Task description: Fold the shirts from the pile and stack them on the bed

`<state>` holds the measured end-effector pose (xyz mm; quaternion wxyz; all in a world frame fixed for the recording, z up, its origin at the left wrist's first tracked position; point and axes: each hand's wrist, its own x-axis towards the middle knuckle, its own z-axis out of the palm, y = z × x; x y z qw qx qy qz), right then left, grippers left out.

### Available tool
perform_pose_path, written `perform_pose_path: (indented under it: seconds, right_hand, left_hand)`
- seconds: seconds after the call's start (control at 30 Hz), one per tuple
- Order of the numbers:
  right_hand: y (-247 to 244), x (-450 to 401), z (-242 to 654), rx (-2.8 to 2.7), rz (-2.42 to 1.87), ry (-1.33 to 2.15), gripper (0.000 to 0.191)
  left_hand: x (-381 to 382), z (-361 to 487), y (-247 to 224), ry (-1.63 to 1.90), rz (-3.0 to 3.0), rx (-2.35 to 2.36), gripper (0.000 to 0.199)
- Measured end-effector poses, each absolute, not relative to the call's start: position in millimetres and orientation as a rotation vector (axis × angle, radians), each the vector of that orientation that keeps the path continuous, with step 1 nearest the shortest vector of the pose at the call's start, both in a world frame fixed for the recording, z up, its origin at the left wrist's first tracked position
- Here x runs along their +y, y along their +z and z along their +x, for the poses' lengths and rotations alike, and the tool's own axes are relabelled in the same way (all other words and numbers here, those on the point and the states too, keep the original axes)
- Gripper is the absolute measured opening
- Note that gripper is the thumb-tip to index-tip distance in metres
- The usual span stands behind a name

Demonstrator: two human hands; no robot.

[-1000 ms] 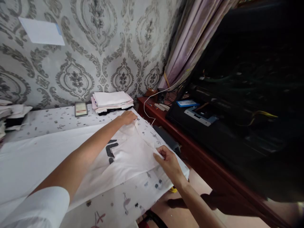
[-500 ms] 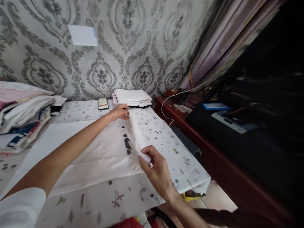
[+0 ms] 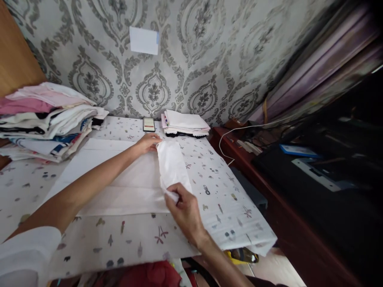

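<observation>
A white garment (image 3: 131,171) lies spread over the patterned tablecloth (image 3: 221,191), with its right end lifted and turned over into a narrow band. Its exact kind I cannot make out. My left hand (image 3: 149,143) grips the far corner of that band, fingers closed at the cloth's edge. At the near corner, my right hand (image 3: 186,207) pinches the cloth between thumb and fingers. The band stretches between the two hands, and my left forearm crosses above the garment.
A tall pile of folded clothes (image 3: 60,119) stands at the left. Toward the wall sit a phone-like device (image 3: 149,124) and a small folded stack (image 3: 187,121). A white cable (image 3: 254,126) runs over the dark red furniture (image 3: 287,211) at the right.
The turned end has moved left over the garment, covering the black print seen earlier. My right hand has shifted left with it, and the view has swung slightly.
</observation>
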<state>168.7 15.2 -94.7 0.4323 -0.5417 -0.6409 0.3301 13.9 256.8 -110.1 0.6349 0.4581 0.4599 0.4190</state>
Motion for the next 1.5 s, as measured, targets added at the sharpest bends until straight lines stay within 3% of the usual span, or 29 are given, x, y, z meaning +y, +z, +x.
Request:
perform_pose_path:
  seconds: [0.33, 0.77, 1.13, 1.5]
  right_hand:
    - [-43, 63, 240, -0.938, -1.260, 1.064, 0.036]
    - [-33, 75, 230, -0.929, -1.148, 1.210, 0.036]
    - [-46, 82, 192, -0.938, -1.197, 1.355, 0.039]
    - [-38, 88, 206, -0.829, -1.204, 1.271, 0.040]
  left_hand:
    - [285, 66, -84, 0.974, 1.008, 1.076, 0.021]
    - [295, 75, -85, 0.962, 0.941, 1.050, 0.019]
    - [263, 32, -125, 1.012, 0.733, 0.929, 0.012]
    - [254, 46, -130, 0.795, 0.908, 0.899, 0.021]
